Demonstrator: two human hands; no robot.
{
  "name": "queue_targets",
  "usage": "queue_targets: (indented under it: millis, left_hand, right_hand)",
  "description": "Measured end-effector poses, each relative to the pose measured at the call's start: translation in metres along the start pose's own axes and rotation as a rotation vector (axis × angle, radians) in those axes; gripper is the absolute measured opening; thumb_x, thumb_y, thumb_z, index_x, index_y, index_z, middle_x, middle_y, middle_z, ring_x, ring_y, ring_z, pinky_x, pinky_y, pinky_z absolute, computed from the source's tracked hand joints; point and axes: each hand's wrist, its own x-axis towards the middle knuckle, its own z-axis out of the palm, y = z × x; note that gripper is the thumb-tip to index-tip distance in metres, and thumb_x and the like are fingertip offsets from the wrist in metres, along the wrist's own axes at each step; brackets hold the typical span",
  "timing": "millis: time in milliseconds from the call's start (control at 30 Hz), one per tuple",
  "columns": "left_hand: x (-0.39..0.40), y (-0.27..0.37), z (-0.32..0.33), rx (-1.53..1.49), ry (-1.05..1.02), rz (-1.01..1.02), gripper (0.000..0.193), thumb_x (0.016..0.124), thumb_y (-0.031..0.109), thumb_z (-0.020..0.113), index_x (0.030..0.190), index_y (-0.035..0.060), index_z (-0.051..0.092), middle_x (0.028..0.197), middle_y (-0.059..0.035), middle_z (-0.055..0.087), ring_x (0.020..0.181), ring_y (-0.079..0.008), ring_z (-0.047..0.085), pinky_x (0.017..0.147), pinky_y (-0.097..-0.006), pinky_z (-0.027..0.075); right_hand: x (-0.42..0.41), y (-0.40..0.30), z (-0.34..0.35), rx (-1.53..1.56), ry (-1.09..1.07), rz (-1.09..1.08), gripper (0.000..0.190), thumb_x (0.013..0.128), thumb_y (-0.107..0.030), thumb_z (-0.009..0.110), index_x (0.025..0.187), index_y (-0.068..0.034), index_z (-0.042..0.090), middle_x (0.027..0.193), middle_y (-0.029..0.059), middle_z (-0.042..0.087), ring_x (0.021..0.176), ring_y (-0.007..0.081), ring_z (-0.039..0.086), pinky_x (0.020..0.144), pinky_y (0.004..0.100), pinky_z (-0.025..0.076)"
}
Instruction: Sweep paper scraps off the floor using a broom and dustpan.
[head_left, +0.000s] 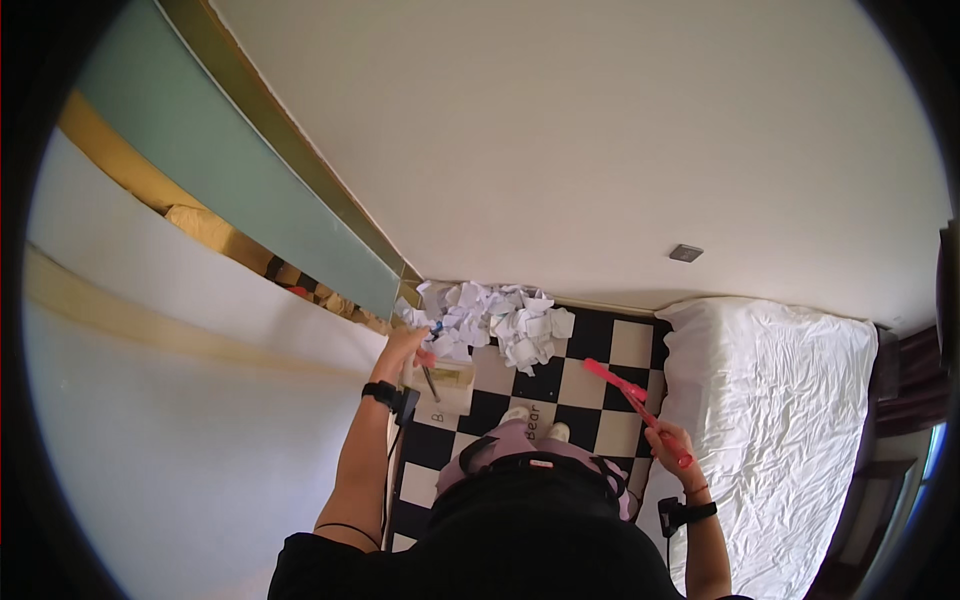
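Observation:
My left hand (409, 349) is at the end of the white cabinet panel, fingers curled at the top of a slim dark rod (430, 382). Below it a cream, box-like object (455, 382) rests on the floor; whether the rod joins it I cannot tell. A small blue thing (436, 328) shows beside my fingertips. My right hand (673, 448) grips the handle of a long red plastic tool (636, 401), whose far end points at the wall, above the floor. A heap of crumpled white paper (499, 319) lies against the wall, between my hands and farther off.
On the right stands a bed or low piece of furniture under a wrinkled white sheet (780, 390). To the left run a white panel (225, 360) and a pale green panel (262, 180), with items in the gap between. The checkered floor (585, 397) spreads around my feet.

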Motion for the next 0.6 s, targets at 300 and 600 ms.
queue_targets:
  millis: [300,600]
  left_hand:
    - [-0.048,-0.084,-0.021,-0.108,0.045,-0.055,0.039,0.083,0.027,0.050,0.094,-0.0107,0.048,0.063,-0.0203,0.061,0.049,-0.0245,0.062,0.034,-0.0250,0.040]
    - [-0.066,-0.134,-0.025,-0.245,0.066,-0.188,0.024,0.080,0.018,0.050,0.097,0.0007,0.045,0.068,-0.0186,0.062,0.050,-0.0228,0.061,0.035,-0.0256,0.043]
  right_hand:
    - [0.060,-0.058,0.047,-0.209,-0.382,-0.275,0.018,0.076,-0.017,0.064,0.072,-0.002,0.055,0.060,0.0121,0.051,0.054,0.0193,0.052,0.053,0.0291,0.042]
    - [0.108,-0.106,0.103,-0.118,-0.370,-0.401,0.016,0.079,-0.015,0.062,0.072,-0.003,0.053,0.059,0.0083,0.046,0.053,0.0132,0.042,0.052,0.0261,0.038]
